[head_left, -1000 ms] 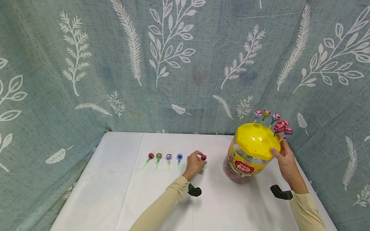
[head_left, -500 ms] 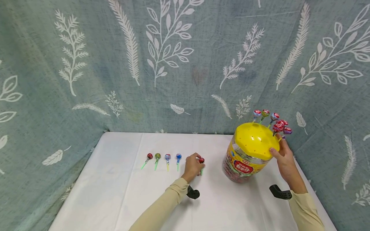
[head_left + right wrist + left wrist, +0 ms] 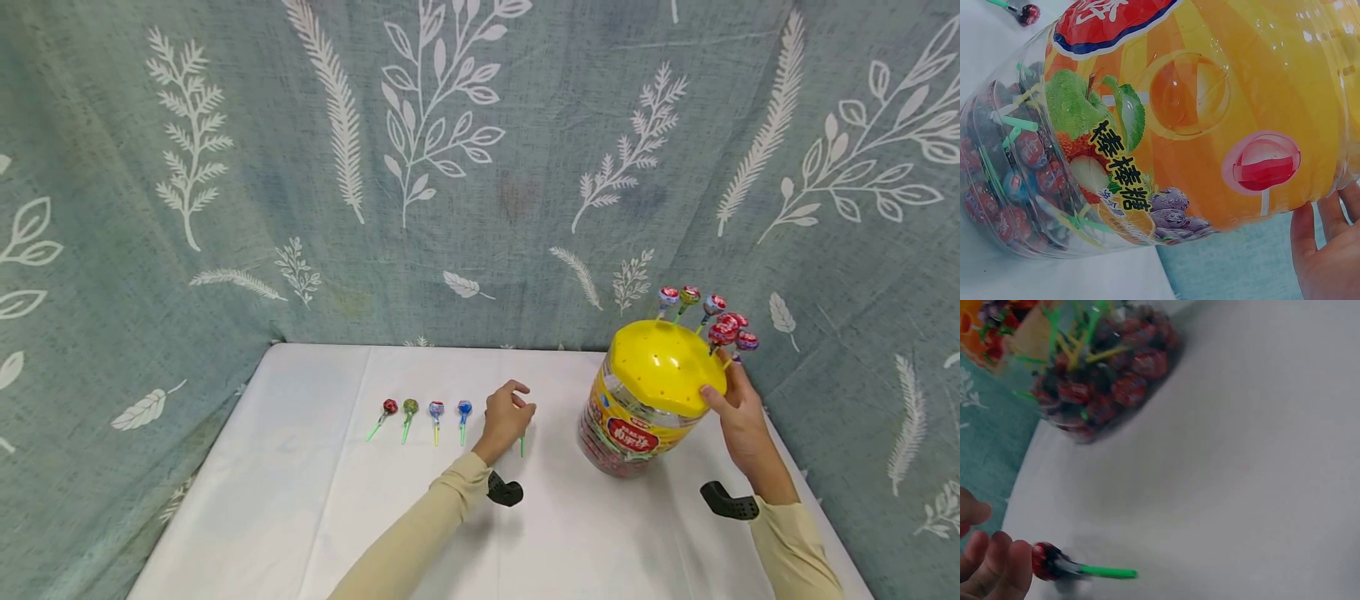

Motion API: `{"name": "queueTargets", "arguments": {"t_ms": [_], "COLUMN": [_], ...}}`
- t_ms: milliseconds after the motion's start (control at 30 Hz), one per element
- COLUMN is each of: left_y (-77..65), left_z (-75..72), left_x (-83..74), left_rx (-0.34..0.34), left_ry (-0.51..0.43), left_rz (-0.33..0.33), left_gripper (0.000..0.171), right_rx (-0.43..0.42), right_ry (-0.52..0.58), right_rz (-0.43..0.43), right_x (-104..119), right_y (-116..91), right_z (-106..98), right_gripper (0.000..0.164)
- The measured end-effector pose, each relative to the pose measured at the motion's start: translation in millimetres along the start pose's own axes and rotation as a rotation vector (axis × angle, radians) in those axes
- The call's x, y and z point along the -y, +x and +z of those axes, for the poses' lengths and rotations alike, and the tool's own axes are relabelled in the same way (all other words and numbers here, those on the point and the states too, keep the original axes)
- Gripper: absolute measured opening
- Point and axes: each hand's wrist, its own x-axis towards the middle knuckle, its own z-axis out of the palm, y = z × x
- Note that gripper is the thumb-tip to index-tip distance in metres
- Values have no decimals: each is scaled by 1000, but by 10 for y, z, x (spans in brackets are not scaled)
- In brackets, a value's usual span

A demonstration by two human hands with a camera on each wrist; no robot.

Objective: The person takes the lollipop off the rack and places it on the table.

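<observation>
A white-covered table (image 3: 247,483) stands within a blue-green curtain (image 3: 517,283) printed with white leaves, hanging behind its back edge and along both sides. Near the table's right edge, the right hand (image 3: 742,421) grips a jar (image 3: 630,433) at the top, thumb on the yellow lid (image 3: 663,367), where lollipops (image 3: 714,304) stand. Left of the jar lies a red lollipop (image 3: 1075,567); beside it the left hand (image 3: 506,421) has thumb and fingers apart, contact unclear. Four lollipops (image 3: 437,409) lie in a row toward the back left corner.

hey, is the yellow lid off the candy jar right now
No, the yellow lid sits on top of the candy jar, with several lollipops sticking up from it.
</observation>
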Motion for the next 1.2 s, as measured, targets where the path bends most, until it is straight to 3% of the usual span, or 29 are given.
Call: {"name": "queueTargets", "arguments": {"t_ms": [100, 267, 467, 667, 833, 1200], "left_y": [42, 136, 180, 149, 137, 222], "left_z": [-39, -85, -178, -252, -265, -201], "left_x": [-110, -302, -648, -1028, -1258, -1552], "left_rx": [6, -1, 8, 70, 95, 64], "left_ry": [-84, -187, -294, -379, -412, -387], "left_rz": [-11, 28, 79, 157, 219, 345], "left_gripper": [21, 19, 19, 21, 22, 20], "right_rx": [-3, -8, 3, 7, 19, -1], "right_ry": [-15, -14, -5, -7, 11, -27], "right_rz": [1, -4, -4, -19, -28, -14], "right_x": [2, 18, 27, 20, 21, 18], "right_y": [-5, -20, -29, -31, -26, -24], "right_z": [8, 12, 13, 11, 0, 8], "right_gripper": [70, 69, 68, 68, 68, 69]}}
